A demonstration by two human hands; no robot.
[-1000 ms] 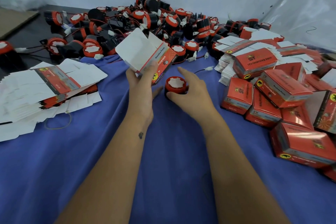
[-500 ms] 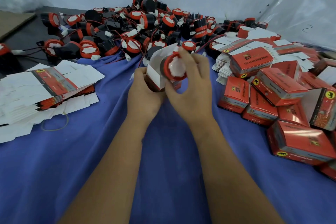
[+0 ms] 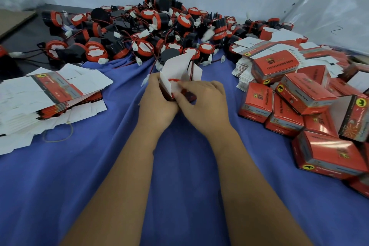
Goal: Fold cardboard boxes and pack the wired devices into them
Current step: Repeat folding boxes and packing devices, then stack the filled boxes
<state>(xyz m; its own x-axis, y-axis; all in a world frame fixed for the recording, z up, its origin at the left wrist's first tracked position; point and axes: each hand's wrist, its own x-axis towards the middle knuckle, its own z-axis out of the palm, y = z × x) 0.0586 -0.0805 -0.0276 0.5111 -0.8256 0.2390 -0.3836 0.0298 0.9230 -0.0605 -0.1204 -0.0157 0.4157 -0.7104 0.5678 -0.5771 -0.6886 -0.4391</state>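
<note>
My left hand grips a small red cardboard box whose white flaps stand open toward the far side. Inside its mouth sits a round red and white wired device, its red-black wire trailing up past the flaps. My right hand presses the device into the box, fingertips on its face and thumb curled against the box's near side. Both hands meet over the blue cloth at mid table.
A big heap of loose red-black wired devices fills the far side. Flat unfolded box blanks lie stacked at left, more blanks at far right. Several closed red boxes are piled at right.
My right hand lifted the device off the cloth and brought it to the box mouth; now it sits mostly inside. The box has turned with its flaps upright.
</note>
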